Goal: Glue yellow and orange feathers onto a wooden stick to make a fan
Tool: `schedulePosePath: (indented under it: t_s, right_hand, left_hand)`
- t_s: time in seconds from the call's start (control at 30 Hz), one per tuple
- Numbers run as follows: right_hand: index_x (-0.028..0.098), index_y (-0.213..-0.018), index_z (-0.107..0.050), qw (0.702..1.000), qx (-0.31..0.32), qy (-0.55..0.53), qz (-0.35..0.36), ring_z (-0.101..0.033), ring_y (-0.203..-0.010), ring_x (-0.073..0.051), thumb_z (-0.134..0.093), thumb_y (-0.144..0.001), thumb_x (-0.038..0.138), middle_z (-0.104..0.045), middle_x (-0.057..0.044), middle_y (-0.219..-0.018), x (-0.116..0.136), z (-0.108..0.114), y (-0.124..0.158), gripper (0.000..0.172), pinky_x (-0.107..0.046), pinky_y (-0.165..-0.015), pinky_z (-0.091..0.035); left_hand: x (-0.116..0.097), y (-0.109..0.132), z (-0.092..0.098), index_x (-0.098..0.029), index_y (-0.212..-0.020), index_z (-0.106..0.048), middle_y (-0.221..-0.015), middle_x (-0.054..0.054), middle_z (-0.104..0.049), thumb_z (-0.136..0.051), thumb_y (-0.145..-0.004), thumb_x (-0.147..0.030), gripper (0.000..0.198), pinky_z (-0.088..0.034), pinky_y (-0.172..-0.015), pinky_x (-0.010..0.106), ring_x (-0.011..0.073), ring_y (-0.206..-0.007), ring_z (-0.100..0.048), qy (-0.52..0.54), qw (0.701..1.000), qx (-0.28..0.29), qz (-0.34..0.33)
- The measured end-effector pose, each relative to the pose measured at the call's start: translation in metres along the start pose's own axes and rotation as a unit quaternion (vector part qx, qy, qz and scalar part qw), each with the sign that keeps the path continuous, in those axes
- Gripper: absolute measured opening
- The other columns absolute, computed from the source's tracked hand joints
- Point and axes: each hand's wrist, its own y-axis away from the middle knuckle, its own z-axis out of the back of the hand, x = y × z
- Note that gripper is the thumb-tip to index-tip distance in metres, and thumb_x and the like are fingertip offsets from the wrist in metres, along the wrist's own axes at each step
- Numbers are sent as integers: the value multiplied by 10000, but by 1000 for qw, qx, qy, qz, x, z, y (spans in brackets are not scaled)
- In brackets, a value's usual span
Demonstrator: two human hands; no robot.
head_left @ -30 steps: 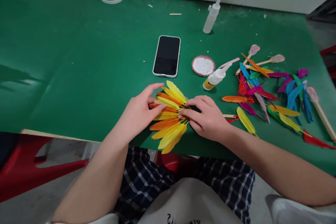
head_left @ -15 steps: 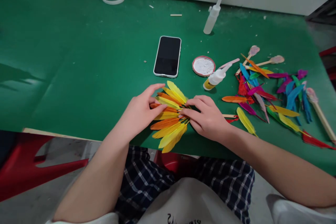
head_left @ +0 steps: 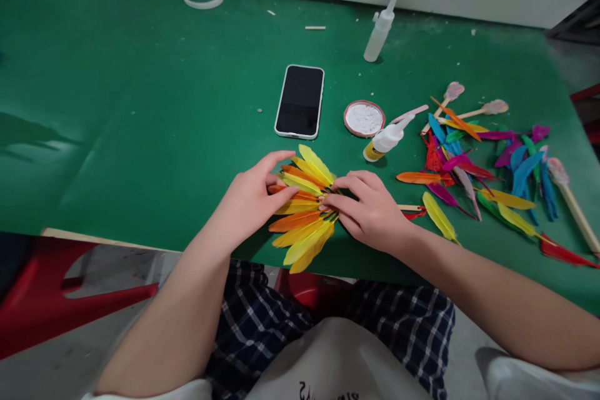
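We've our L hand point(head_left: 247, 200) and R hand point(head_left: 375, 211) both w/ grip clamped on the feather fan point(head_left: 304, 242), R at quill ends point(head_left: 330, 216); glue btl point(head_left: 384, 139) nearby on counter point(head_left: 140, 106).

A fan of feathers point(head_left: 300, 207) in bright yellow, golden yellow and orange spreads wide near the front edge of the green table point(head_left: 140, 75), its rounded tips splaying leftward, the lowest reaching toward that edge; the dark, narrow quill ends gather closely at the right, partly hidden
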Motion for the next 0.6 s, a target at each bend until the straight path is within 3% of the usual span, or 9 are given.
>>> schedulePosePath:
  t_s: [0.23,0.33,0.4,0.5,0.6]
  right_hand:
    - [183,-908,-637,999,-32,-11,-2,-482,-886,-197,-484,-768,110,-607,-73,-899,-4,2,3,220,-359,-791,-412]
    - [192,-884,-630,997,-69,-31,-30,-490,-885,-184,-491,-757,96,-602,-60,-896,-9,5,7,212,-358,-805,-414]
    - [204,-832,-639,996,-79,-30,-34,-486,-886,-184,-503,-750,97,-601,-49,-877,-11,7,8,191,-355,-802,-413]
    - [215,-796,-652,997,-71,-20,-22,-477,-888,-188,-508,-749,101,-605,-40,-853,-12,8,9,189,-351,-796,-405]
    - [216,-808,-655,998,-53,-14,-14,-473,-889,-188,-496,-759,110,-607,-41,-857,-10,7,7,197,-348,-783,-395]
  left_hand:
    - [-1,4,2,-277,-1221,-445,-690,-23,-621,-522,-780,-354,455,-422,-568,250,127,-582,-558,-41,999,-9,-7]
    - [-7,9,4,-260,-1156,-518,-879,23,-628,-488,-806,-341,361,-436,-692,300,167,-777,-568,-126,985,-102,-51]
    - [-12,13,3,-237,-1072,-587,-983,51,-596,-479,-815,-311,289,-408,-795,347,198,-911,-523,-182,964,-145,-126]
    - [-18,16,-4,-237,-946,-654,-942,57,-568,-481,-817,-292,222,-379,-805,372,206,-909,-479,-230,937,-91,-246]
    - [-20,16,-11,-239,-887,-673,-858,60,-543,-478,-821,-301,215,-363,-726,357,201,-842,-451,-261,920,-43,-289]
